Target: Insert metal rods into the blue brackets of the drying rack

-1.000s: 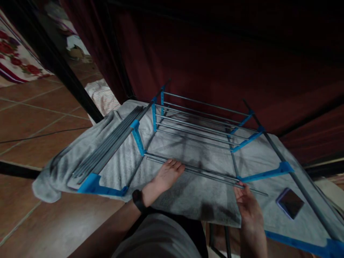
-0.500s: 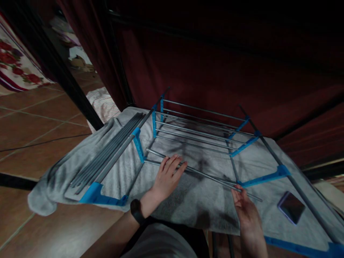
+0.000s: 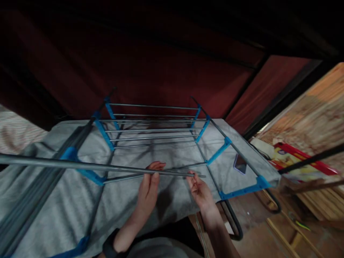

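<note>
A drying rack [image 3: 150,129] with grey rods and blue plastic joints lies flat on a grey towel [image 3: 67,211]. I hold a long loose grey rod [image 3: 67,164] lifted above the rack, running from the far left edge to the middle. My left hand [image 3: 148,190] grips it from below near its right part, fingers curled over it. My right hand [image 3: 199,186] pinches the rod's right end. A black band sits on my left wrist.
A dark phone [image 3: 240,164] lies on the towel's right side beside a blue joint. Dark red curtains [image 3: 161,68] hang behind. To the right are wooden boards [image 3: 314,114], a red-edged item [image 3: 301,157] and sticks on the floor.
My view has swung to the right. My left hand, which lay flat on the rods, now grips one rod, and both hands have lifted it off the rack.
</note>
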### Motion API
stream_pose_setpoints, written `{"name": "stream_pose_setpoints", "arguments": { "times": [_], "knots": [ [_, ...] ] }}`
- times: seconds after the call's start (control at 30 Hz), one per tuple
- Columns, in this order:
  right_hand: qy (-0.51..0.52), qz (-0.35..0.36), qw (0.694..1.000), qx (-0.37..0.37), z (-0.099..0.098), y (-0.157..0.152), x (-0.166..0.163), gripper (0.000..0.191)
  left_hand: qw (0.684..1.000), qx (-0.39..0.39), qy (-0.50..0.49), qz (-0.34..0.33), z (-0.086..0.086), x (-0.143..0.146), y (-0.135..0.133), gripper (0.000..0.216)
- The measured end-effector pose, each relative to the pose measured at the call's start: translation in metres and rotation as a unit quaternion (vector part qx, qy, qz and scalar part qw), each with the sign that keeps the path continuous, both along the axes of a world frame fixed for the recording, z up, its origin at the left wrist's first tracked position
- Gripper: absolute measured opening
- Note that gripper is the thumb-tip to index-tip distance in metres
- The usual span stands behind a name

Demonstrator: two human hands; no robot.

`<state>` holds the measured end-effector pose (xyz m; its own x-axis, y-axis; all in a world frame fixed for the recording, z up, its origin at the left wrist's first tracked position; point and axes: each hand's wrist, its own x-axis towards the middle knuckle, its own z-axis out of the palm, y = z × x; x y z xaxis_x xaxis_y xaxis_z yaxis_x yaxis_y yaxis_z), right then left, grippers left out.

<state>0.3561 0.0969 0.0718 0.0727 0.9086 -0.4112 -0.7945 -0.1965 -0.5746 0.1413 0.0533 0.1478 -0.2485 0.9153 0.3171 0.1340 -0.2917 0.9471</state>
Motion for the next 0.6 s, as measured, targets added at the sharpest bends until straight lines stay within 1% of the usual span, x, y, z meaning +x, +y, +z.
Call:
{"name": "stream_pose_setpoints", "arguments": {
  "times": [0.07, 0.13, 0.17, 0.23, 0.27, 0.3, 0.33, 0.4, 0.43, 0.5, 0.6],
  "knots": [
    [0.037, 0.052, 0.998, -0.001, 0.007, -0.001, -0.008, 0.019, 0.997, 0.040, -0.060, -0.013, 0.016, 0.009, 0.005, 0.032],
    [0.069, 0.154, 0.986, -0.004, 0.016, -0.004, -0.011, 0.012, 0.991, 0.094, -0.092, -0.028, 0.035, 0.013, 0.012, 0.028],
    [0.079, 0.217, 0.973, -0.003, 0.020, -0.005, -0.011, 0.011, 0.988, 0.120, -0.091, -0.028, 0.046, 0.012, 0.016, 0.027],
    [0.083, 0.330, 0.940, 0.006, 0.027, -0.010, -0.010, 0.024, 0.986, 0.151, -0.066, -0.017, 0.067, 0.007, 0.022, 0.028],
    [0.077, 0.361, 0.929, 0.011, 0.029, -0.012, -0.010, 0.030, 0.987, 0.152, -0.048, -0.010, 0.076, 0.003, 0.025, 0.029],
    [0.066, 0.369, 0.927, 0.015, 0.031, -0.014, -0.010, 0.032, 0.989, 0.144, -0.023, -0.005, 0.085, 0.000, 0.027, 0.030],
    [0.053, 0.359, 0.932, 0.018, 0.031, -0.015, -0.010, 0.031, 0.991, 0.130, 0.006, -0.001, 0.091, -0.003, 0.028, 0.030],
    [0.030, 0.306, 0.951, 0.017, 0.031, -0.014, -0.011, 0.026, 0.993, 0.086, 0.077, -0.002, 0.096, -0.006, 0.028, 0.034],
    [0.022, 0.277, 0.961, 0.015, 0.030, -0.013, -0.010, 0.025, 0.991, 0.063, 0.116, -0.007, 0.095, -0.006, 0.027, 0.037],
    [0.017, 0.235, 0.972, 0.016, 0.030, -0.010, -0.008, 0.025, 0.982, 0.027, 0.183, -0.034, 0.086, -0.002, 0.025, 0.041],
    [0.011, 0.211, 0.977, 0.034, 0.037, -0.006, -0.002, 0.023, 0.964, 0.018, 0.253, -0.076, 0.061, 0.008, 0.024, 0.043]
  ]
}}
